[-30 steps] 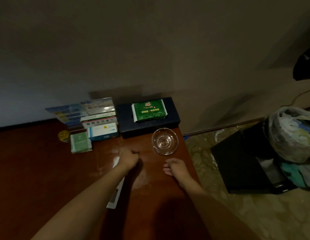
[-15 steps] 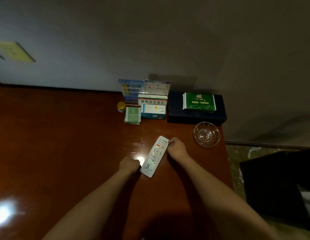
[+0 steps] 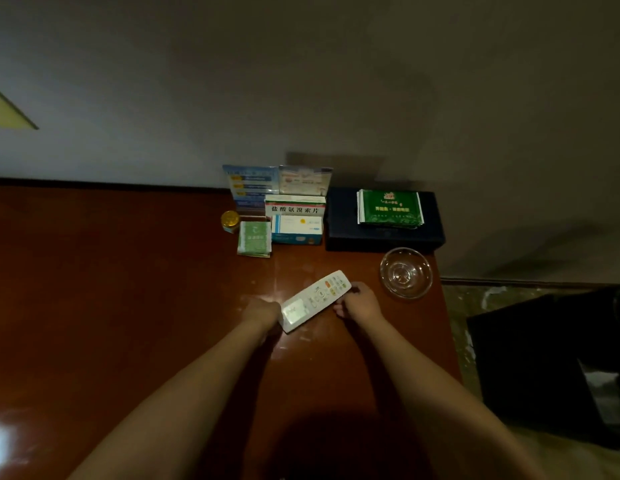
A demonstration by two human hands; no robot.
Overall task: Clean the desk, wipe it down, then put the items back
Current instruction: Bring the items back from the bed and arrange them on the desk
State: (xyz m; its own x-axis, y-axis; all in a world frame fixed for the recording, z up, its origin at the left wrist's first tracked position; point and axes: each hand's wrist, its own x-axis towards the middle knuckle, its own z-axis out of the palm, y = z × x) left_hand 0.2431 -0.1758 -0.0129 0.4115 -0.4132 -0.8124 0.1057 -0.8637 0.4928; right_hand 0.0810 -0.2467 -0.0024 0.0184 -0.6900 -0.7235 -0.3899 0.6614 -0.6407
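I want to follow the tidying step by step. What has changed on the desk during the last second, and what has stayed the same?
The white remote has turned to lie more slantwise, with the left hand now at its screen end and the right hand at its button end; a second ago neither hand was on it. The glass ashtray, the medicine boxes and the dark box stayed put.

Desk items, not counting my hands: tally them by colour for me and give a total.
White: 1, the white remote control
Green: 2, the green packet and the small green sachet
Dark blue: 1, the flat box
Clear: 1, the glass bowl
Gold: 1, the gold-lidded jar
White-and-blue: 1, the medicine box stack
Total: 7
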